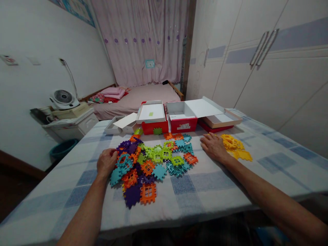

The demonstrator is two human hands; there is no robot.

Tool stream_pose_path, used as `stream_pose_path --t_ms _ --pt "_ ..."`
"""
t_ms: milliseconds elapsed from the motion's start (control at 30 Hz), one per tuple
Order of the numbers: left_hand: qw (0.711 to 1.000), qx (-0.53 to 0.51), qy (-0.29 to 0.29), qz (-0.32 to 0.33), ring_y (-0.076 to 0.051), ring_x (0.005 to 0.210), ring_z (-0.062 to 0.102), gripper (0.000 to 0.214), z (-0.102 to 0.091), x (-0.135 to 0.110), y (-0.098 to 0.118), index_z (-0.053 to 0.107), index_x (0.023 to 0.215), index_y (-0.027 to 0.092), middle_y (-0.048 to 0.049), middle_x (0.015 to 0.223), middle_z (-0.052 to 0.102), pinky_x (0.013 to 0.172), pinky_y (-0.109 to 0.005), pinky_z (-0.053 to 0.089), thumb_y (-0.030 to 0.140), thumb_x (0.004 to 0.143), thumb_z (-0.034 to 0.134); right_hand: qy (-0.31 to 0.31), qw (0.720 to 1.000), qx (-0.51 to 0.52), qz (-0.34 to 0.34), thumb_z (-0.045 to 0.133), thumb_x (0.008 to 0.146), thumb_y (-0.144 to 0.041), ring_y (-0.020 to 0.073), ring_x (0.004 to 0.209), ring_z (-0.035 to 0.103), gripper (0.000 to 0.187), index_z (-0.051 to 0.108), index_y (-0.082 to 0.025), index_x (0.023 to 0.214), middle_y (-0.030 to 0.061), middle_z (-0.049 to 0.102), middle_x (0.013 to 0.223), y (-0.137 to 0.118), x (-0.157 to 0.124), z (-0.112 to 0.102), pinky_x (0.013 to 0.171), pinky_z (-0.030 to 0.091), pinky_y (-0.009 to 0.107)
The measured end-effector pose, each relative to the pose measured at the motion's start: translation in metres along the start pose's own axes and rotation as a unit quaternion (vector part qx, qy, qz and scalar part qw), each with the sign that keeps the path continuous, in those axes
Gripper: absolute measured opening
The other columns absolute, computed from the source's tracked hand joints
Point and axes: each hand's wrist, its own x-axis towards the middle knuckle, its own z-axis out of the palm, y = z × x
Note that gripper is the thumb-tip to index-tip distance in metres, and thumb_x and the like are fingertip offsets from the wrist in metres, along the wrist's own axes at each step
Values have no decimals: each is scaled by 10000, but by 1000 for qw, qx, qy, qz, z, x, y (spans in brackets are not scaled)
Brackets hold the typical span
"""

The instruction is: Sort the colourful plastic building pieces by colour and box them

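Four open boxes are sitting at the back of the tabletop [205, 194]: left red box [153, 127], right red box [183, 124], flat tan tray [222, 120] and small white box [114, 127]. Insides are showing white only; their floors are partly hidden. One green tile [157, 131] is leaning on the left red box.

Two piles:
- Mixed-colour tiles [151, 160], too tangled to count.
- Yellow tiles [234, 145].

Left hand [106, 163] is curling over the mixed pile's left edge with fingertips hidden, so I can't tell its grip. Right hand [214, 146] is lying flat, fingers loosely spread, between the piles.
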Motion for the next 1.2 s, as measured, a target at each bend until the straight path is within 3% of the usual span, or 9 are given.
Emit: stream_pose_path --t_ms 200,300,400,533,667,767,900,1200 --pt "1000 -3 3 8 -265 1005 604 379 0 -1 1 702 1004 166 -123 1067 664 879 -359 469 352 818 429 -5 998 -51 42 380 927 -276 314 1227 423 329 679 -176 1022 130 624 1219 46 -10 2 975 299 512" --pt "1000 -4 11 9 -264 989 606 371 1 -2 1 700 991 163 -121 1042 666 873 -359 468 349 815 433 17 997 -38 72 399 906 -259 332 1265 401 351 669 -146 1099 150 591 1275 47 -9 -1 988 321 520" --pt "1000 -6 13 9 -265 995 605 368 1 -2 1 698 990 166 -119 1055 666 875 -360 466 347 817 429 25 998 56 34 458 884 -274 314 1263 428 328 675 -149 1096 142 595 1273 19 -1 -8 1016 351 481" --pt "1000 -4 1 3 -272 995 606 385 0 -2 0 695 1011 164 -126 1072 661 859 -361 470 359 820 423 4 982 185 -40 501 891 -309 274 1201 499 295 661 -190 1109 124 618 1226 -41 12 -18 1000 388 442" --pt "1000 -4 9 11 -271 985 606 378 0 -2 0 700 989 167 -123 1044 668 859 -362 469 359 819 422 -48 967 249 -31 522 902 -333 261 1110 558 289 630 -213 1142 109 635 1188 -98 18 -19 933 423 430" --pt "1000 -7 16 8 -258 962 612 363 1 -2 0 703 980 175 -114 1037 672 843 -351 477 352 816 432 -41 957 276 -76 533 905 -312 245 1160 538 257 628 -224 1127 92 616 1238 -124 16 -17 994 376 425" --pt "1000 -5 16 10 -256 983 607 356 2 -2 -1 703 979 173 -111 1038 669 870 -350 470 339 819 432 -21 949 293 -117 540 906 -282 236 1199 519 166 652 -227 1016 74 611 1254 -134 9 -17 1029 331 438" --pt "1000 -5 13 0 -253 997 603 344 1 -3 2 702 983 166 -113 1053 663 889 -347 461 328 824 444 -26 946 306 -104 475 928 -265 224 1137 554 206 675 -221 909 71 615 1231 -127 8 -15 1015 382 415"
